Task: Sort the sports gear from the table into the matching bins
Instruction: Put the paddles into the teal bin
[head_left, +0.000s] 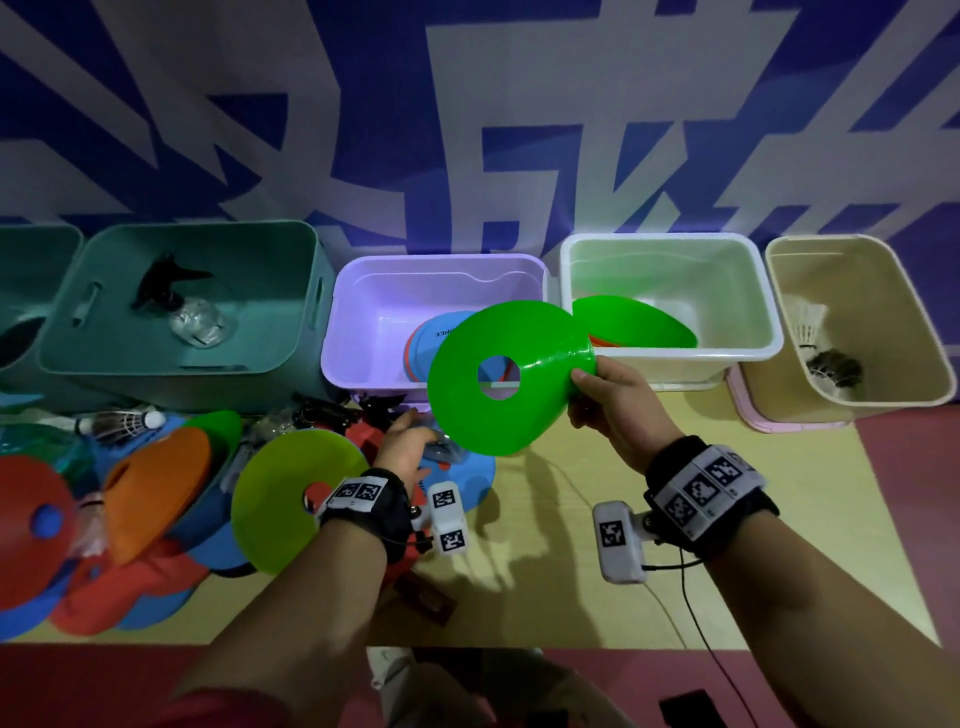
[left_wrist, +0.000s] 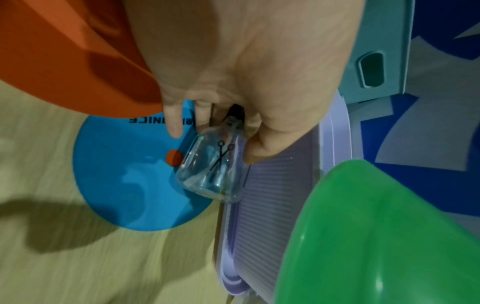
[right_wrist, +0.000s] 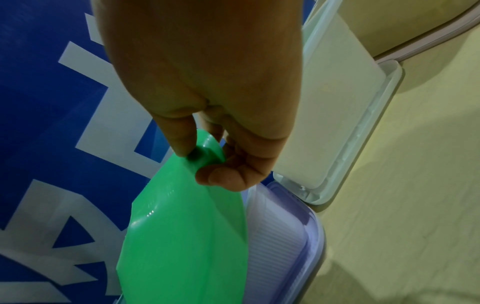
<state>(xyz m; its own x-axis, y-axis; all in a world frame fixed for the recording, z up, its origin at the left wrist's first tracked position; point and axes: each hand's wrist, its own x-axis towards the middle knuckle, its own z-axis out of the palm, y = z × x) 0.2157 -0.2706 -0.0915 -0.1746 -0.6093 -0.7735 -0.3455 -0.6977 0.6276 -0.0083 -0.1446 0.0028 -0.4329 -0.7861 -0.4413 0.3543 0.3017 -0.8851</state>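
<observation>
Both forearms enter from the near edge. Right hand (head_left: 605, 400) raised, fingers (right_wrist: 179, 137) and thumb pinching the rim of a green disc cone (head_left: 506, 376); the cone is held on edge, tilted, its centre hole facing the camera.

Key relation: the cone hangs above the front wall of the lilac bin (head_left: 358, 322), which holds blue and orange-edged cones. The white bin (head_left: 769, 312), immediately right of the lilac one, already holds a green cone (head_left: 644, 322). Judged destination is therefore the white bin: it lies to the right and slightly far of the cone, on the same side as the holding hand. The cone's rim has to pass over the shared bin walls.

Left hand (head_left: 405, 441) is low on the surface (head_left: 597, 467), fingers curled round a small clear spray bottle (left_wrist: 213, 170) above a blue cone (left_wrist: 130, 181). A similar bottle lies in the teal bin (head_left: 291, 270), far left.

Left pile: yellow-green cone (head_left: 280, 493), orange cone (head_left: 161, 483), red cone (head_left: 31, 514), shuttlecock (head_left: 124, 423), all unsorted.
</observation>
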